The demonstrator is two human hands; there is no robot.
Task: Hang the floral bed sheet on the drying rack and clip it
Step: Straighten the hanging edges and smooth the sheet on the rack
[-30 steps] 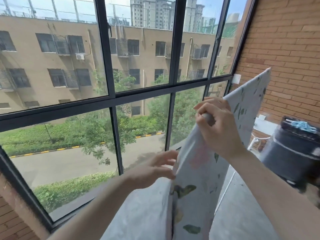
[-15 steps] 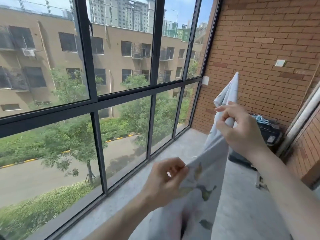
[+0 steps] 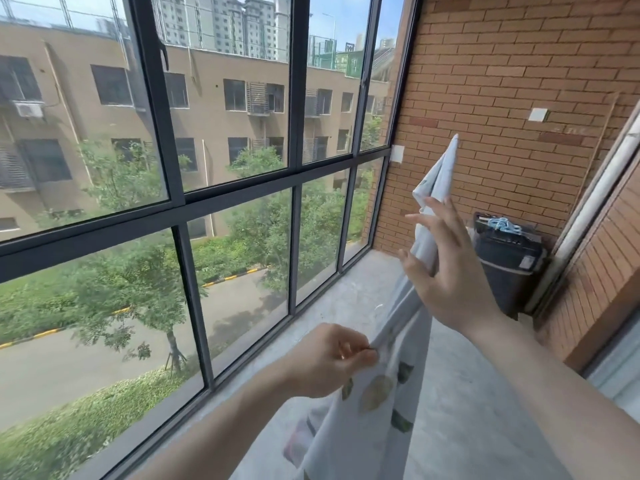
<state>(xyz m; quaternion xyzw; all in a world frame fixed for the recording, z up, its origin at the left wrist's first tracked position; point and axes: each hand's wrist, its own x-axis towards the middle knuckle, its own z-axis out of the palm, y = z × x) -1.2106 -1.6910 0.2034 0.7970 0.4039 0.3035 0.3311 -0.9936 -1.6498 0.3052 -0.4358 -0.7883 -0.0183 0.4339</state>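
Observation:
The floral bed sheet [image 3: 374,403], pale with green leaf prints, hangs down at the bottom centre. One edge runs taut up to a corner that stands against the brick wall. My left hand [image 3: 332,358] pinches that edge low down between thumb and fingers. Higher up, my right hand [image 3: 446,268] has its back to me. Its fingers are spread straight, and the sheet passes between thumb and fingers on the palm side. No drying rack or clip is in view.
A large dark-framed window [image 3: 187,202] runs along the left. The brick wall [image 3: 502,81] closes the far end. In the corner stands a black bin [image 3: 509,261] with something blue on top, beside a white pipe [image 3: 595,192]. Concrete floor [image 3: 460,393] lies below.
The view has swung right. My right hand went from gripping the sheet to spread, straight fingers, and more of the corner stands above it. My left hand closed into a pinch on the edge.

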